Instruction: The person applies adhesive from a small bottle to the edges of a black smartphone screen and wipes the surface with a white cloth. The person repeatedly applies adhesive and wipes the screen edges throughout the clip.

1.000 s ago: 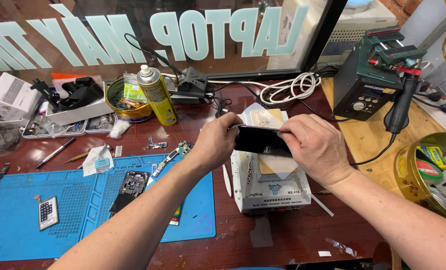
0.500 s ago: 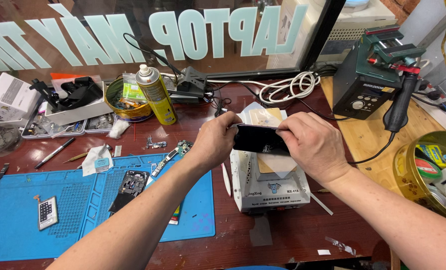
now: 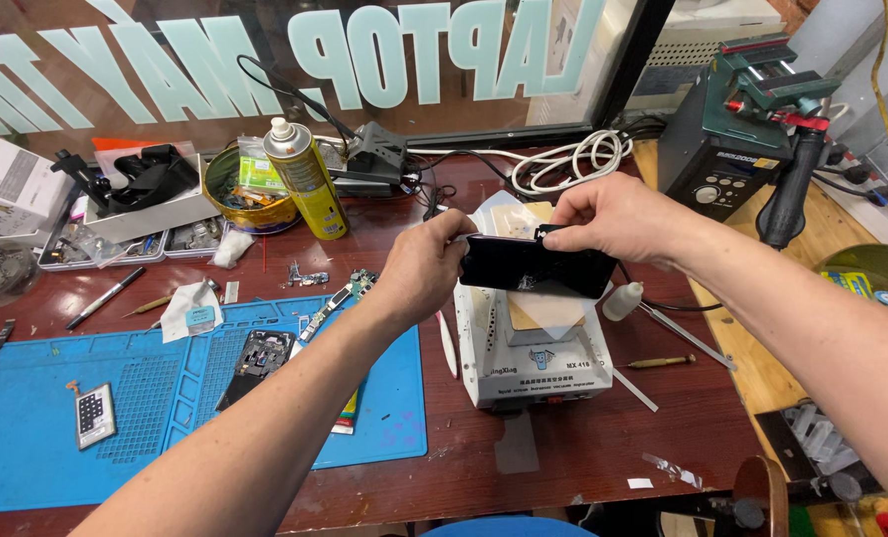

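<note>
Both my hands hold a flat black phone screen (image 3: 533, 268) just above a small white heating machine (image 3: 533, 363) on the dark red bench. My left hand (image 3: 422, 268) grips the screen's left end. My right hand (image 3: 613, 217) pinches its upper right edge. The screen is held edge-up, roughly level, with its dark face toward me. A tan pad (image 3: 543, 310) on top of the machine shows under the screen.
A blue work mat (image 3: 46, 438) lies at the left with phone parts on it. A yellow spray can (image 3: 308, 181), a round tin (image 3: 237, 204), parts trays, a white coiled cable (image 3: 568, 161) and a soldering station (image 3: 727, 149) stand behind. Tweezers and a small white bottle (image 3: 623, 300) lie right of the machine.
My right hand has shifted up and to the right along the screen's top edge. The screen stays over the machine, and my left hand keeps its grip.
</note>
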